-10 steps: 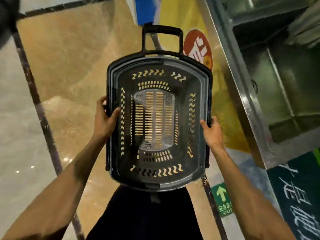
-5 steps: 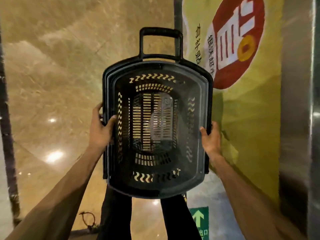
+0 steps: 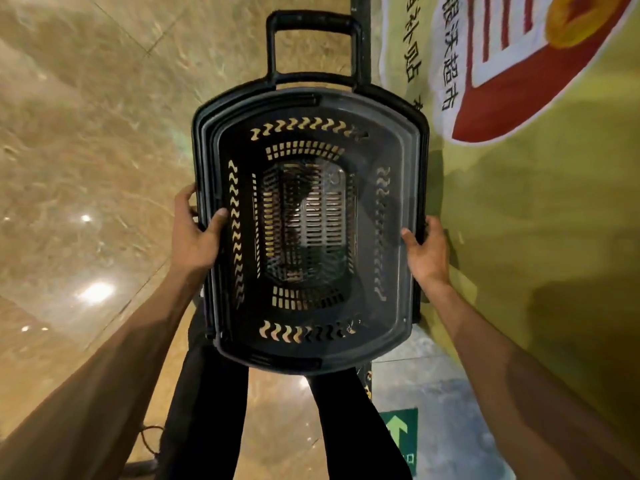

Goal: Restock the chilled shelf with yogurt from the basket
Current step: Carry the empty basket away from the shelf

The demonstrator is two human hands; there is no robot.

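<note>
A black plastic shopping basket [image 3: 398,140] with a slotted bottom and a pull handle at its far end hangs over the floor, seen from above. It holds nothing; no yogurt shows in it. My left hand [image 3: 194,233] grips its left rim, thumb hooked inside. My right hand [image 3: 427,252] grips the right rim the same way. The chilled shelf is out of view.
Glossy beige tile floor [image 3: 86,150] spreads to the left. A yellow floor graphic [image 3: 536,237] with a red circle and Chinese text lies to the right. A green arrow sticker [image 3: 401,434] is near my dark-trousered legs [image 3: 207,410]. A dark cord lies bottom left.
The view has swung away from the steel cabinet on the right and down to the floor. The basket stays held by both hands and now sits larger in view.
</note>
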